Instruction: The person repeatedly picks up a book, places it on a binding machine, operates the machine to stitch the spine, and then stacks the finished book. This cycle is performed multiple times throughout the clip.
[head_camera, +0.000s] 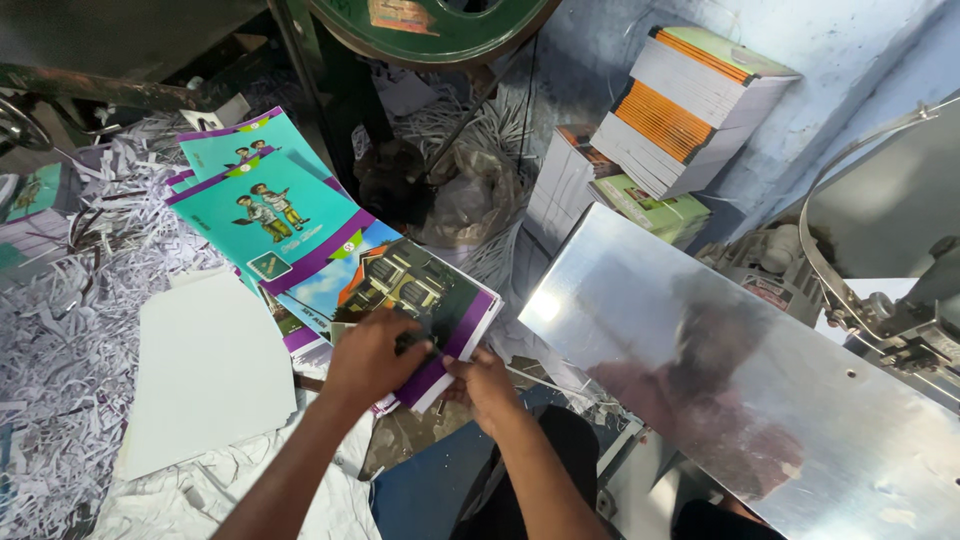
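Observation:
A stack of books with a house picture on the top cover and a purple edge (420, 290) lies low in front of me. My left hand (370, 355) rests on top of that cover, fingers curled over its near edge. My right hand (485, 385) grips the stack's near right corner from the side. Behind it lie teal books with cartoon figures (265, 215), fanned out in a pile toward the far left.
A shiny metal machine table (740, 380) fills the right. Shredded paper trimmings (60, 330) cover the left floor, with a white sheet (205, 370) on them. Stacks of trimmed books (690, 105) lean against the blue wall. A green wheel (430, 30) hangs above.

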